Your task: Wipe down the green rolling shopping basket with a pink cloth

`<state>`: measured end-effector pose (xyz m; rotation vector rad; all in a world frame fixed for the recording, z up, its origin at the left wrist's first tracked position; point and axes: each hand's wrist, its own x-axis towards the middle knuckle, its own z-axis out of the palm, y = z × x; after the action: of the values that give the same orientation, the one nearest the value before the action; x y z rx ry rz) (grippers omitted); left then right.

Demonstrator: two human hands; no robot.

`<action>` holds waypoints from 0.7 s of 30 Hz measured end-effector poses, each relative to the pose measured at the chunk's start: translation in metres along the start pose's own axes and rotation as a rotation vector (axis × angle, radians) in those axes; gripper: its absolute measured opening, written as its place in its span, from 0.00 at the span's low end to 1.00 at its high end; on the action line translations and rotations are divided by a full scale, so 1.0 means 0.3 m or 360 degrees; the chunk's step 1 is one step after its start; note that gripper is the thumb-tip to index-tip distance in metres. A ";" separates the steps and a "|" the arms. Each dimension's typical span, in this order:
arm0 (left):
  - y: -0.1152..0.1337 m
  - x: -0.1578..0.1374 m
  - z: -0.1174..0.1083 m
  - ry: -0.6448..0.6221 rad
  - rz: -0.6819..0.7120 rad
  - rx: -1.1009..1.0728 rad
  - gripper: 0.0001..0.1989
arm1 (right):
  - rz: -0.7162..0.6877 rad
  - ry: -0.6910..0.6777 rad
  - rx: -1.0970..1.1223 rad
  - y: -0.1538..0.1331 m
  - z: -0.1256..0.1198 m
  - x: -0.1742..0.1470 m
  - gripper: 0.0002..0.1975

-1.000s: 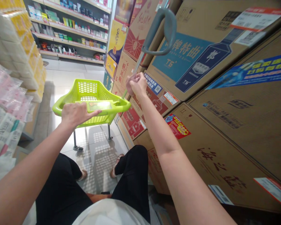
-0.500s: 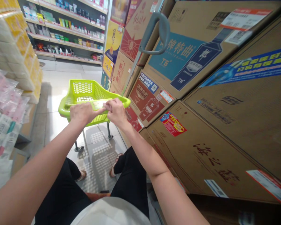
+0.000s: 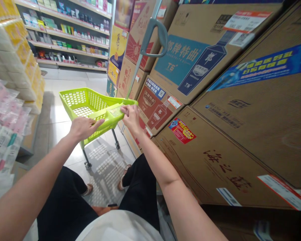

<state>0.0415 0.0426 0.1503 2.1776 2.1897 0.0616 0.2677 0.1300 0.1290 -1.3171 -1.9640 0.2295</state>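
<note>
In front of me stands a lime-green shopping cart (image 3: 94,98) with a perforated plastic basket and grey wheeled legs. The basket holds nothing that I can see. My left hand (image 3: 83,128) is wrapped round the near-left part of the rim, thumb lying along the handle bar. Farther right, my right hand (image 3: 130,116) grips the handle's right end, beside a pale label (image 3: 114,112). A thin pole rises from the cart's right side to a grey loop handle (image 3: 153,37).
Stacked liquor cartons (image 3: 223,134) form a wall close on the right. Packs of tissue (image 3: 13,57) and pink-and-white packets (image 3: 5,100) are piled on the left. Shelves of small bottles and tubes (image 3: 72,31) cross the far end of the tiled aisle (image 3: 55,100).
The cart has turned, its front swinging left. My hands have moved apart along the handle, the left one leftward and the right one rightward.
</note>
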 end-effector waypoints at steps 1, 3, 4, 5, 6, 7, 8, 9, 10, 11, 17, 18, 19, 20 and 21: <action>0.011 -0.004 0.007 0.0020 -0.0040 -0.0014 0.49 | -0.0068 0.0011 0.0025 -0.027 0.015 -0.031 0.15; 0.036 -0.011 0.015 0.0031 -0.0068 -0.0033 0.51 | -0.0223 0.0012 0.0080 -0.066 0.032 -0.083 0.16; 0.048 -0.016 0.016 0.0038 -0.0075 -0.0042 0.52 | -0.0278 0.0010 0.0103 -0.073 0.034 -0.098 0.16; 0.060 -0.020 0.016 0.0046 -0.0090 -0.0053 0.52 | -0.0303 0.0016 0.0121 -0.069 0.031 -0.103 0.16; 0.072 -0.025 0.016 0.0055 -0.0107 -0.0065 0.53 | -0.0296 0.0030 0.0133 -0.057 0.025 -0.098 0.16; 0.085 -0.030 0.015 0.0065 -0.0120 -0.0077 0.53 | -0.0260 0.0051 0.0139 -0.037 0.017 -0.085 0.15; 0.099 -0.035 0.015 0.0071 -0.0127 -0.0088 0.53 | -0.0202 0.0081 0.0142 -0.013 0.009 -0.067 0.15; 0.113 -0.040 0.016 0.0075 -0.0130 -0.0099 0.53 | -0.0129 0.0118 0.0146 0.010 0.003 -0.047 0.16; 0.129 -0.044 0.017 0.0077 -0.0127 -0.0108 0.52 | -0.0047 0.0165 0.0151 0.030 -0.002 -0.031 0.17; 0.146 -0.047 0.018 0.0078 -0.0119 -0.0114 0.52 | 0.0032 0.0213 0.0160 0.043 -0.003 -0.022 0.17; 0.247 -0.051 0.028 0.0099 -0.0105 -0.0102 0.49 | 0.0132 0.0360 0.0207 -0.048 0.048 -0.183 0.24; 0.254 -0.049 0.029 0.0109 -0.0116 -0.0112 0.48 | 0.0079 0.0362 0.0230 -0.069 0.056 -0.222 0.25; 0.255 -0.045 0.031 0.0118 -0.0117 -0.0127 0.48 | 0.0024 0.0353 0.0251 -0.081 0.061 -0.253 0.26; 0.247 -0.040 0.033 0.0115 -0.0099 -0.0148 0.47 | -0.0022 0.0334 0.0263 -0.083 0.062 -0.270 0.25; 0.229 -0.033 0.038 0.0109 -0.0053 -0.0180 0.46 | -0.0045 0.0319 0.0266 -0.074 0.059 -0.274 0.24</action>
<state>0.1110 0.0329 0.1436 2.1087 2.1984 0.2559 0.2557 0.0540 0.0887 -1.1575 -1.7547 0.2331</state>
